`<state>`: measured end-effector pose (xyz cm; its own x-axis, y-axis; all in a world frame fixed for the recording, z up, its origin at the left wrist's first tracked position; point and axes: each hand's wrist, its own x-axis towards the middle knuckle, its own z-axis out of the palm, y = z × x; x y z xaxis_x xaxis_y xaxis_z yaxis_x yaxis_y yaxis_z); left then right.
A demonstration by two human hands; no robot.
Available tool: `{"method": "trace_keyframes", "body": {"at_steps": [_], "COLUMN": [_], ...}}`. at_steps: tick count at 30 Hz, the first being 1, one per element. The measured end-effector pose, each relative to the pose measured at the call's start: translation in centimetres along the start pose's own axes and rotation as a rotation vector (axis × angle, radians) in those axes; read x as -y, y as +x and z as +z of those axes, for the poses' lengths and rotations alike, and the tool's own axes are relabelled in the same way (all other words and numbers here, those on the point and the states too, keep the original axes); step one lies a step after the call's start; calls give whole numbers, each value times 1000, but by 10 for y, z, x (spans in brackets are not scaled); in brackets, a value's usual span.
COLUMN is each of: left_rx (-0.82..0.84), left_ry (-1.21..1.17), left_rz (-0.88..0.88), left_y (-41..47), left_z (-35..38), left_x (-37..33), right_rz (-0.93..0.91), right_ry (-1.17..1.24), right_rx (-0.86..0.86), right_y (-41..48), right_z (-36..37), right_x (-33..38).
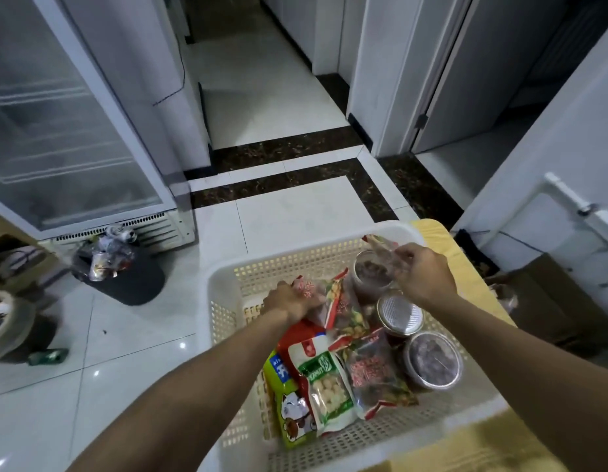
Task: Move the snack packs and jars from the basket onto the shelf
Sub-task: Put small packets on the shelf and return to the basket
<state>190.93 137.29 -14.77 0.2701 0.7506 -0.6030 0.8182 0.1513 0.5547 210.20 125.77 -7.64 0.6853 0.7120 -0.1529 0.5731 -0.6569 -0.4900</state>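
Setting: pale tiled floor [289, 212] with dark borders, a glass-door cooler [67, 131] to the left, a corridor ahead. No shelf shows in my view.

Surface: yellow-covered counter [466, 274], carrying a white perforated basket [221, 277].

Item 1, left hand [289, 301]: low in the basket's far left, fingers curled over the top edge of a pink-printed pack [313, 291], which I judge to be gripped.

Item 2, right hand [421, 277]: raised at the far right, pinching a clear pack [381, 250] with a red corner, held above the far jar [367, 274].

Item 3, jars: three in a row along the basket's right side, running far to near. After the far jar come the silver-lidded jar [399, 313] and the near jar [432, 364]. All stand upright, just under my right forearm.

Item 4, packs left lying: nut-mix pack [347, 308], green-and-white pack [326, 379], cat-printed pack [289, 413] and red-lettered pack [374, 373]. Each has its long axis running roughly near to far. They overlap between my two forearms, nearer to me than either hand.

Reading: both hands are loaded, so my next move is to carry those loads out to the shelf. After that, the left hand is better placed for the packs and the right for the jars.

Other: a dark bin [119, 267] of wrappers stands on the floor by the cooler.
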Motion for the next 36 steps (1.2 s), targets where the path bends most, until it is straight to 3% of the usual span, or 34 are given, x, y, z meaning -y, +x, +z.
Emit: {"method": "trace_keyframes", "body": {"at_steps": [7,12,17,21,24,29,36], "left_rx": [23,-16,-48,-119,-126,101,189], "left_ry": [-160,-345,-496,-699,-876,-1168,-1076], "left_rz": [-168,11,154,140,134,125,407], "left_y": [17,12,3,-3,-7,-27,-91], "left_z": [8,10,12,9,5,4,18], "left_x": [5,5,3,6,6,-6,-54], "right_rz": [3,9,113,298,387,370,189], "right_ry": [56,13,322,671,787,953,1012], "right_rx": [59,70,81,144,151,84,-139], "right_y": [5,7,5,0,-6,-28,-79], "right_z": [21,24,31,27,26,16,-54], "right_x": [-2,-4,-6,-7,-15,-21,-16]}}
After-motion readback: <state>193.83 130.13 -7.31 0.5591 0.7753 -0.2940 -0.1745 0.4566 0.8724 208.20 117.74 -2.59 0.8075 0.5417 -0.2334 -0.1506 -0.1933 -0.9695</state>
